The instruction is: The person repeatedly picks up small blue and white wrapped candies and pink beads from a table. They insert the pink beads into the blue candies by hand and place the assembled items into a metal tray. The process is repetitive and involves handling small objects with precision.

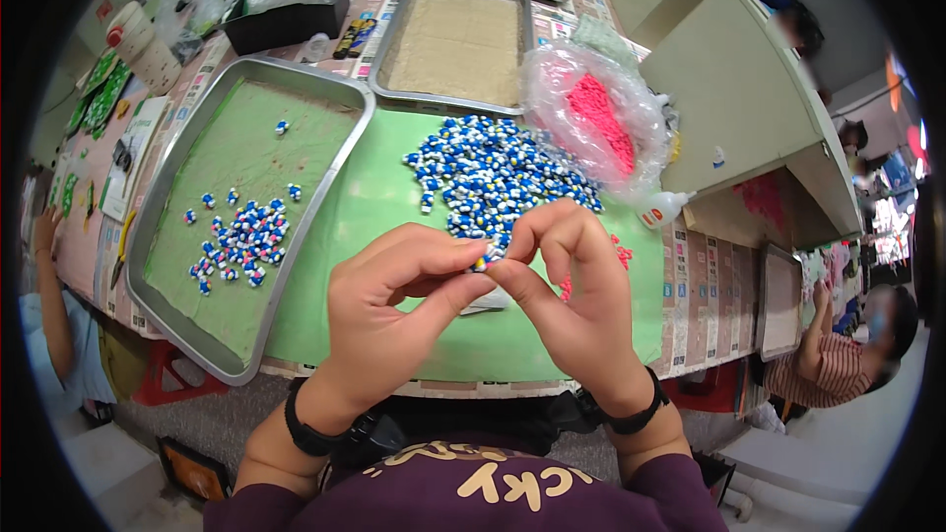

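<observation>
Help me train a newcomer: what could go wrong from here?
The small piece at the fingertips of the left hand and right hand could slip into the loose pile. No rim surrounds that pile on the green sheet, so a bump might scatter it. Loose pink bits near the right hand could get mixed in.
</observation>
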Motion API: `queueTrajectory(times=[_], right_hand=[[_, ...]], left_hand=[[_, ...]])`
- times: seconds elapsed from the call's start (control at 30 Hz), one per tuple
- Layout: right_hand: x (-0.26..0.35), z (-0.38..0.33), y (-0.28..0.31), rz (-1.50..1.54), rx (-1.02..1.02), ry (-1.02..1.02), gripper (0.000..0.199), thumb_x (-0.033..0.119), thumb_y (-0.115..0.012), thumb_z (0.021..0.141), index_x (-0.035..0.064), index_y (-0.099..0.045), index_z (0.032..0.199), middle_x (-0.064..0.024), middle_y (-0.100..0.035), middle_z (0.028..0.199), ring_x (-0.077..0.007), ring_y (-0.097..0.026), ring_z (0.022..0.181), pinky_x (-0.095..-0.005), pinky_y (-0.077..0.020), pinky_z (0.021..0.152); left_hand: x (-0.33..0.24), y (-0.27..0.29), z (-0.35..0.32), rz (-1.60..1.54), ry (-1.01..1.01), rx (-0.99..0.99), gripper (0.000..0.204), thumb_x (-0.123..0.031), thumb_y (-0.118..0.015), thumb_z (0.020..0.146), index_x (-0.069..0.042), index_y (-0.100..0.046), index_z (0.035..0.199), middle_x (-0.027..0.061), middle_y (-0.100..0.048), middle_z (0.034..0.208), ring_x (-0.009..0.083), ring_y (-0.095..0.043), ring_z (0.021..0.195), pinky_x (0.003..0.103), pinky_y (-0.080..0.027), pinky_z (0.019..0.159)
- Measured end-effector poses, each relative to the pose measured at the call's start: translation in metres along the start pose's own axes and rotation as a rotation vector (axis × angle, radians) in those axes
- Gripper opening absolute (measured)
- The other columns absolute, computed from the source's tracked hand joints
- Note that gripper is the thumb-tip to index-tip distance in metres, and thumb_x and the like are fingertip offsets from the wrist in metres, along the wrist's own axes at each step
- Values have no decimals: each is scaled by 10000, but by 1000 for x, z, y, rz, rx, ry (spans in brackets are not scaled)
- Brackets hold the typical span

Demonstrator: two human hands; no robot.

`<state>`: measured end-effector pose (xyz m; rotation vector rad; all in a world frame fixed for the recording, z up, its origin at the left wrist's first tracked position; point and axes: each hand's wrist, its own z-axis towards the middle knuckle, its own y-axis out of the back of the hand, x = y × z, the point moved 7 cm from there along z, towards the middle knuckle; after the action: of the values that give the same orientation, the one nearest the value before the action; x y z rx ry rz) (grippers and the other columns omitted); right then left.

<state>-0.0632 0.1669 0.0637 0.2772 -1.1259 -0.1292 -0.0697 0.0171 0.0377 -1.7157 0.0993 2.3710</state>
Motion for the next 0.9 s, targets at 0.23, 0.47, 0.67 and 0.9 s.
queueTrajectory(times=[0.23,0.47,0.67,0.9], right_hand=[[-23,-2,85,-69,-201,-143,289,-77,-695,804,54,-438,792,-37,-554,846,-113,-542,825,-259,-455,771],[-89,-35,106,-516,80,-336,150,-93,-577,809,7,-466,824,-111,-561,725,-219,-604,700,-323,-478,655],[-100,-33,96,-639,149,-369,128,-63,-583,790,4,-479,822,-173,-585,747,-353,-608,716,-413,-462,622],[-104,-32,85,-804,177,-304,85,-29,-576,790,20,-508,791,-149,-588,719,-343,-589,708,-415,-405,644]], left_hand=[[-1,56,-2,280,-106,-252,193,101,-679,817,3,-668,983,80,-655,926,122,-656,813,227,-552,708],[0,148,-18,825,127,-513,187,18,-620,907,24,-636,1094,100,-636,1104,120,-638,911,249,-517,797],[-9,116,1,1096,10,-398,252,-28,-648,858,-3,-631,1109,109,-640,1072,204,-632,956,332,-506,815],[57,24,40,744,113,116,168,-34,-665,826,-30,-636,992,137,-609,979,308,-628,885,389,-501,750]])
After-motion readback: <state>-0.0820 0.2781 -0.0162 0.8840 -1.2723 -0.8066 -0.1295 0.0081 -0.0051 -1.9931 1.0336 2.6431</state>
